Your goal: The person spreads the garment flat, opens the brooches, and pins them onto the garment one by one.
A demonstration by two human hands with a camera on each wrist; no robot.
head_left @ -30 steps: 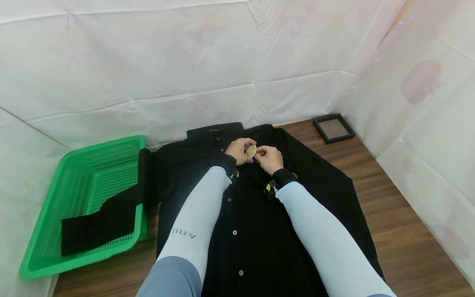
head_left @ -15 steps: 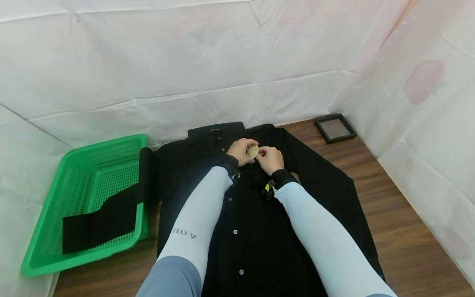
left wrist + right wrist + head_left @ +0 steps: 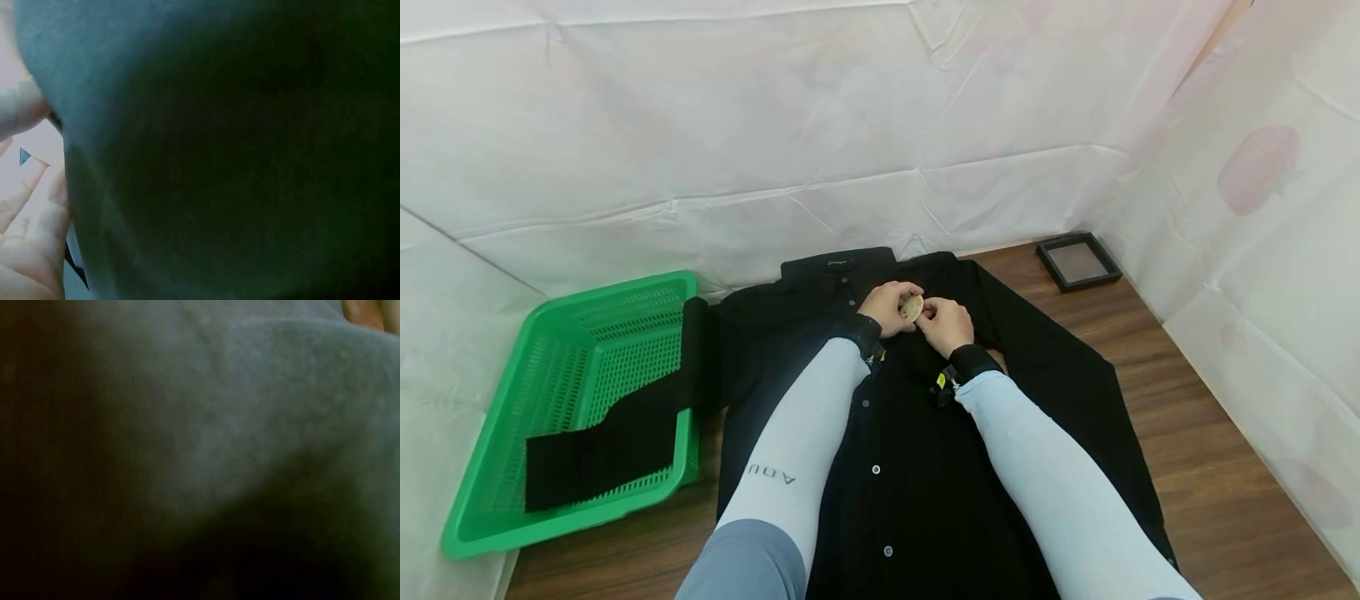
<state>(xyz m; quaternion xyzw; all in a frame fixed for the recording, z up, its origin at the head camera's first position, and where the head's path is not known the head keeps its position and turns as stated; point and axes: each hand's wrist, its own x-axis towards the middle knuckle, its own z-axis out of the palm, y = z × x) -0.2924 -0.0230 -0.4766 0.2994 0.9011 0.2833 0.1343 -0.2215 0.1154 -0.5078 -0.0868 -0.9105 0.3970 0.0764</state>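
Observation:
A black button-up shirt lies spread on the table, collar at the far side. Over its chest, my left hand grips a small round gold-coloured badge between thumb and fingers. Just right of it, my right hand has its fingertips pinched together at the badge's edge; whether they also hold cloth or a pin is hidden. Dark cloth fills most of the left wrist view, with several fingers at its left edge. In the right wrist view blurred cloth covers nearly everything, and a bit of a finger shows top right.
A green plastic basket stands on the left, with one black sleeve draped into it. Far right on the wooden table lies a black square frame. White patterned sheeting closes off the back and sides.
Both hands stay at the same place on the shirt, with only tiny finger shifts around the badge. The head view has drifted very slightly.

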